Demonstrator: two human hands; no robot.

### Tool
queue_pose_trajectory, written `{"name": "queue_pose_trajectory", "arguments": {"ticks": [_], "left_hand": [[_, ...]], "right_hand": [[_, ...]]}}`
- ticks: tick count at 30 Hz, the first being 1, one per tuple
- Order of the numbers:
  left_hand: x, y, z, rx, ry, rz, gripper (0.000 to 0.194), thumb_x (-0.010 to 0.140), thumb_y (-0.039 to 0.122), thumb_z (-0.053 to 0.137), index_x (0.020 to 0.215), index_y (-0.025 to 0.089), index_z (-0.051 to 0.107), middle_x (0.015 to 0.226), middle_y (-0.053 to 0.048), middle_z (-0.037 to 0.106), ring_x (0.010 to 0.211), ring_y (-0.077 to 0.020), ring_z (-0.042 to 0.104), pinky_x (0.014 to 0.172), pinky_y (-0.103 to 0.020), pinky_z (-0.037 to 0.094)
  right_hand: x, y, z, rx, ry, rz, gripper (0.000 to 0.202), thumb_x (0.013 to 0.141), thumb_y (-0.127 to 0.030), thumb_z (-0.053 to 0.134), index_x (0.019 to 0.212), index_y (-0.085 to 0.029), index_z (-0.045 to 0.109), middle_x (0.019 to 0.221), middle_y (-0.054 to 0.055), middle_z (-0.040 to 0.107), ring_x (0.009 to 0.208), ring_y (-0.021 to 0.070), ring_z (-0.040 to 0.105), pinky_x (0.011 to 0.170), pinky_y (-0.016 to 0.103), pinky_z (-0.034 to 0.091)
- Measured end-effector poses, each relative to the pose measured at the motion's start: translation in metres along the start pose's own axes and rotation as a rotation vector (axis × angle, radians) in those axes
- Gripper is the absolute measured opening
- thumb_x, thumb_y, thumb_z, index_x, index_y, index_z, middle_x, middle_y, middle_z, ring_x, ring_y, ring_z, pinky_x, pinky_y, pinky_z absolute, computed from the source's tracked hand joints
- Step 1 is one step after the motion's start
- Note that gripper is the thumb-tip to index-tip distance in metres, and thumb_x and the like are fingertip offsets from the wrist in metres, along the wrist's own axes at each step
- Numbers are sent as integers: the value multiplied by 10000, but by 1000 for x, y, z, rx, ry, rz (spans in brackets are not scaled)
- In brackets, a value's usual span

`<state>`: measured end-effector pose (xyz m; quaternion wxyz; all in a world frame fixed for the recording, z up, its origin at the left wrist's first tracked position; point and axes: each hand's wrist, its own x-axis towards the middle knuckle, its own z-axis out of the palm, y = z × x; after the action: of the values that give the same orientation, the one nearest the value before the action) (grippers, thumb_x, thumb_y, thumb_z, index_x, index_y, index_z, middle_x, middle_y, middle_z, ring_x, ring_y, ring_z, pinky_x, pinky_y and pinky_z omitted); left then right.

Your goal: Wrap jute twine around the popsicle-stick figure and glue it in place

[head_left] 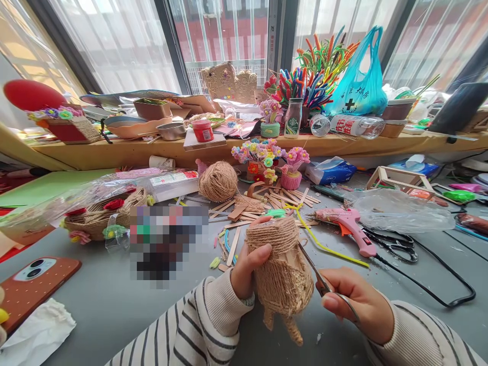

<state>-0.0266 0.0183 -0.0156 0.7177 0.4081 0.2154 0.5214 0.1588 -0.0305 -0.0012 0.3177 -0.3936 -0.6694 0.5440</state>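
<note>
A twine-wrapped object [284, 277] with short twine legs is tilted over the table's front, wooden sticks showing through a gap in its wrapping. My left hand [249, 259] grips its left side, thumb across the twine. Scissors [319, 279] are in my right hand [356, 302], fingers in the handles, with the blades against the object's upper right side. Behind the object lie loose wooden sticks [244, 208] and a ball of twine [218, 181]. A yellow pipe cleaner [324, 248] runs behind the scissors.
A pink glue gun [353, 226] and black-handled scissors [400, 246] lie on the right, with a black cord [430, 292] curving forward. At left are a phone [46, 282], crumpled tissue [41, 333] and a twine basket [102, 218]. Flower pots [292, 179] stand behind.
</note>
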Motion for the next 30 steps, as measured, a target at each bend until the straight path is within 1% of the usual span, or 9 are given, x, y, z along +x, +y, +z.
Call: {"name": "queue_pose_trajectory", "arguments": {"ticks": [1,5,10,14,18,20,22,27,30], "left_hand": [[0,0,0,-5,-1,-1,694,656,488,704,1270,210,541,1024,-79,706,893,-286,654,866,-464,490],[1,-2,-1,-13,-12,-9,709,652,496,702,1270,191,537,1005,-93,712,895,-299,654,833,-460,500],[2,-4,-4,-32,11,6,732,633,464,730,1291,220,519,1041,-67,696,880,-269,658,827,-416,504],[1,-2,-1,-20,10,4,705,625,462,733,1257,205,555,1014,-74,698,854,-264,657,814,-409,504],[-1,4,6,10,44,12,665,623,456,738,1215,190,592,1030,-78,701,952,-279,641,877,-397,481],[-2,6,8,27,34,10,654,634,470,726,1205,176,600,1045,-91,704,1021,-300,624,911,-403,465],[-2,8,9,37,18,12,652,638,481,715,1197,164,605,1050,-103,707,1040,-315,619,929,-423,460],[-2,7,7,54,22,-1,670,615,473,736,1201,177,601,1055,-101,704,997,-322,643,901,-448,483],[-2,6,6,50,35,6,673,614,461,745,1211,188,596,1067,-95,703,992,-317,647,899,-445,487]], "right_hand": [[0,0,0,-7,-10,0,656,734,-814,463,510,-229,266,443,-69,283,442,62,237,429,242,191],[1,3,2,34,56,-45,648,743,-789,484,511,-226,263,453,-71,270,450,61,216,427,243,170],[0,4,3,120,15,-73,611,757,-754,514,531,-214,339,469,-68,298,452,60,233,424,239,180],[1,-6,0,99,-30,-40,634,755,-779,489,512,-218,317,447,-68,289,436,55,229,414,233,181],[0,-12,-1,51,-17,-17,656,746,-801,473,501,-222,285,436,-71,271,431,52,229,412,227,178],[0,-12,0,41,-10,-10,661,741,-806,477,498,-222,283,435,-69,274,433,50,232,414,225,181],[0,-11,0,75,-14,-11,658,734,-805,488,503,-222,291,432,-71,279,427,45,224,406,221,176],[-1,-5,-1,182,-78,-22,659,733,-812,482,499,-212,342,411,-77,281,379,27,188,374,220,152],[-2,-4,-1,198,-75,-9,659,722,-812,494,491,-216,336,394,-77,275,371,29,199,368,219,141]]}}
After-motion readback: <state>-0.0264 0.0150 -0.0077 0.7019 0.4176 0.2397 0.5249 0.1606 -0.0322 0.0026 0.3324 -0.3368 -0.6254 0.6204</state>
